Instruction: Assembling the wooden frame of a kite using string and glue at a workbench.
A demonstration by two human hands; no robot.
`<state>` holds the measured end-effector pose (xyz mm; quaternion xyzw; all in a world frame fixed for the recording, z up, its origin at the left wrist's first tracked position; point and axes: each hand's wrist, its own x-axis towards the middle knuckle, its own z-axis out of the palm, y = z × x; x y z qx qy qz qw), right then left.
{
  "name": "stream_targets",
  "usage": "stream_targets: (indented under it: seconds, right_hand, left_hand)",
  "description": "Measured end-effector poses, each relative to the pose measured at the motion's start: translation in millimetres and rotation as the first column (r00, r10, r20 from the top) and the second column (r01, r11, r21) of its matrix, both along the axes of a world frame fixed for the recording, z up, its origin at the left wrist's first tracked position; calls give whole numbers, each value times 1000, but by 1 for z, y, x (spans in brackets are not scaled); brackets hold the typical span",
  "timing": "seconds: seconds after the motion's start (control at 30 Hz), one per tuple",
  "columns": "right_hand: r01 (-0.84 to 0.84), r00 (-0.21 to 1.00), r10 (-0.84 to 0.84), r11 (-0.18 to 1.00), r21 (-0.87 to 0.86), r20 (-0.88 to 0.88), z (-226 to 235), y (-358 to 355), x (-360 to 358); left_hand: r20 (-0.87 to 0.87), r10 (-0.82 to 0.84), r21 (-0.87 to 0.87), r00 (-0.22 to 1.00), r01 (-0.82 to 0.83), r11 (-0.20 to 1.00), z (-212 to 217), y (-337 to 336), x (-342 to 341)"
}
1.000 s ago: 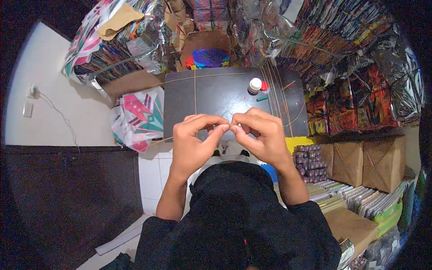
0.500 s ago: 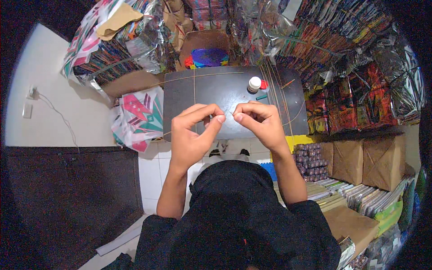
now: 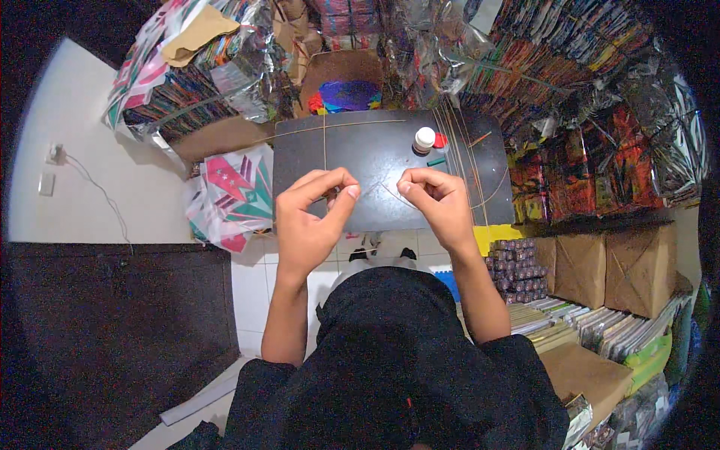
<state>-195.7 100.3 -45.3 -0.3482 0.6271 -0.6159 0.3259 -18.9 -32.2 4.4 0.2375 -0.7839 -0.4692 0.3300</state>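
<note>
Thread, thin and dark, sits in the gap between the hands, at the right fingertips, above the black table. Right hand: thumb and forefinger pinched on it. Left hand: tips drawn close together; from here I can't tell whether they hold its other end.

Status: hands apart, strand out between them. No knot or join visible on it at this scale. Remaining work can't be read from this view.

Count: 1 strand visible, 2 hands. Beyond the right pinch: 1 white-lidded bottle, 1 red cap just beside it, 1 small green cylinder nearer the grip. Beyond the left pinch: 1 upright thin stick, 1 long stick along the far edge. Right of the grip: several thin rods, too crowded to count, plus 1 curved rod.
</note>
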Motion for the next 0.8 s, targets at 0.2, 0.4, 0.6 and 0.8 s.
stream_targets:
  seconds: [0.2,0.4,0.6,0.8]
  right_hand:
    - [117,976,-105,992,-54,190,-2,-8,20]
    - [71,959,-57,997,-40,278,-3,-6,28]
    - [122,973,-109,991,-54,204,-13,-9,29]
    - [101,960,-99,995,5,262,-11,-6,35]
  left_hand:
    - [-40,2,20,999,-1,1000,-6,9,-7]
    - [-8,-17,-17,1000,17,1000,-8,15,-13]
    - [-33,5,-14,999,-5,1000,-9,16,-15]
    - [-5,29,3,1000,-29,1000,-8,16,-16]
